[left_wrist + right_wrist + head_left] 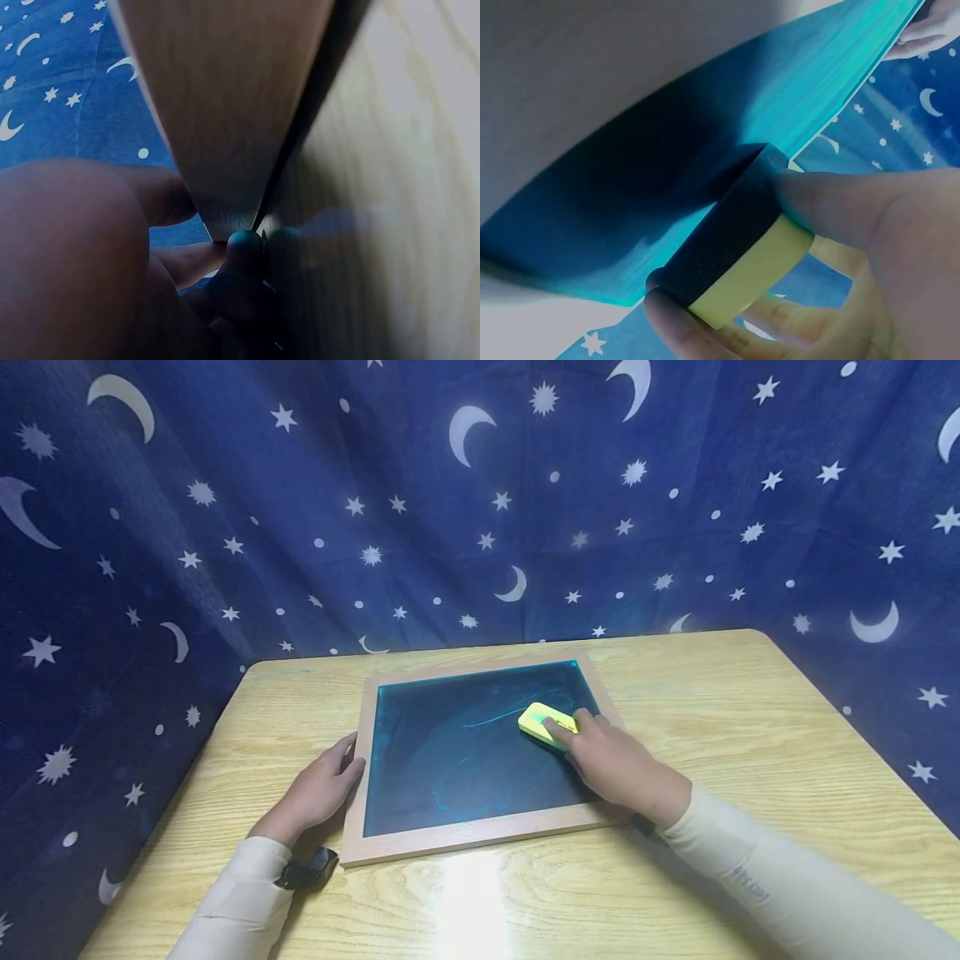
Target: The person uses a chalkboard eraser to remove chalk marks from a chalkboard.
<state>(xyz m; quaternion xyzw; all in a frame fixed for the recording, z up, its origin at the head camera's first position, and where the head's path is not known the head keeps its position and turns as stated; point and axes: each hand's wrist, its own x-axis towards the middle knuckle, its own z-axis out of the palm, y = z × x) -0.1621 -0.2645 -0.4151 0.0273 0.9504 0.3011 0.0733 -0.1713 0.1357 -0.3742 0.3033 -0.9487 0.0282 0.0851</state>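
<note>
Nearest, two cream sleeves come in toward the board from its near side, one to its left and one to its right; the right one bears small lettering. A bright glare lies on the pale wood tabletop just in front of the board. A black wristband sits at the left cuff, just beside the board's near left corner.

The left hand grips the board's left edge, its thumb and fingers close together against the wood; one fingertip looks blue in the left wrist view.

The board lies on the tabletop, slightly turned, with a light wooden frame round a dark slate. Thin blue chalk marks curl near the board's front edge, and a longer blue line crosses its farther half, near the eraser.

The right hand reaches over the board's right side and holds the yellow eraser narrowly, thumb on one side and fingers round the other, one finger along the top. The eraser is over the right half of the board, its dark pad toward the slate.

Beyond the board and tabletop hangs a blue cloth printed with pale moons, stars and dots.
</note>
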